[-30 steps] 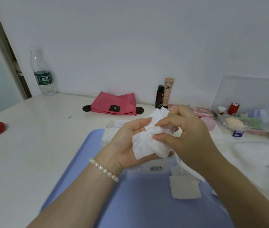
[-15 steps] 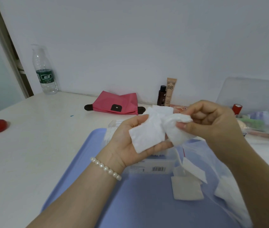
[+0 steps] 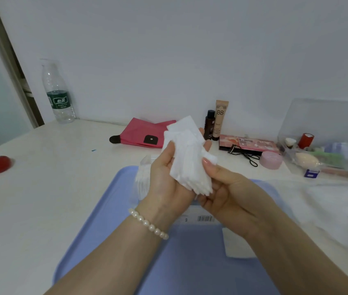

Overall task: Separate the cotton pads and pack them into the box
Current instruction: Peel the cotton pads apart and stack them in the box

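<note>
Cotton pads (image 3: 186, 158) — stacked — gripped by left hand (image 3: 168, 184); right hand (image 3: 230, 196) pinches their edge.

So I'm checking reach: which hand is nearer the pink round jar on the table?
Right. The right hand is just left of and nearer than the pink jar; the left hand, holding the cotton pads, is farther left.

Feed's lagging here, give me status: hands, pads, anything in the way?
Left hand and right hand both gripping the pad stack above the tray. One loose pad on tray. Box mostly hidden under hands.
</note>
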Demonstrator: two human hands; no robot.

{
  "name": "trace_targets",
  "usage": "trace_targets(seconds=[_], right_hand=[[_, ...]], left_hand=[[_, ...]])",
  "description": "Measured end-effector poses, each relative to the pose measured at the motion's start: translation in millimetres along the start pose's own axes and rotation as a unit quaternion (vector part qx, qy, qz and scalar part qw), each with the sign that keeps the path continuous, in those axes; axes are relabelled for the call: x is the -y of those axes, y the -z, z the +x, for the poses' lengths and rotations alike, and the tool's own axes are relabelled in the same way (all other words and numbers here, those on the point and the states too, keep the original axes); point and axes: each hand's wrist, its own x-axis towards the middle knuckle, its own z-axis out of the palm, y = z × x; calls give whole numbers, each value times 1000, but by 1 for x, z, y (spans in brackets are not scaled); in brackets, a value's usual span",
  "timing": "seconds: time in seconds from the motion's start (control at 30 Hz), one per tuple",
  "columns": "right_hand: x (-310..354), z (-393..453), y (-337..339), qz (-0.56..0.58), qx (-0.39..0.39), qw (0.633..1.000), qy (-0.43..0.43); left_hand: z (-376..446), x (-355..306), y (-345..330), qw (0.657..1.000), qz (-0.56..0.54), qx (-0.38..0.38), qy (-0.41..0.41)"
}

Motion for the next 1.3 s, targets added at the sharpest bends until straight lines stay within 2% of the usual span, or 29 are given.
trace_targets(seconds=[0.2,0.43,0.6,0.83,1.07,1.17,1.3], right_hand=[[-3,1,-2,-18,-45,998,28],[-9,1,-4,-61,-90,990,91],[-9,1,-6,-74,-120,981,133],[-16,3,-8,-155,-199,946,203],[-20,5,-10,-254,-178,937,161],[-17,3,-10,-215,-156,952,152],[-1,-1,-5,-118,-190,954,198]], left_hand=[[-4,4,-7,1000,13,-16,-6],[-6,7,-9,999,36,8,-2],[-7,7,-12,1000,9,-3,5],[-5,10,-9,999,20,-25,-1],[-5,13,-8,996,50,-65,-43],[-6,10,-11,994,62,-74,-47],[-3,-3,-13,993,46,-78,-80]])
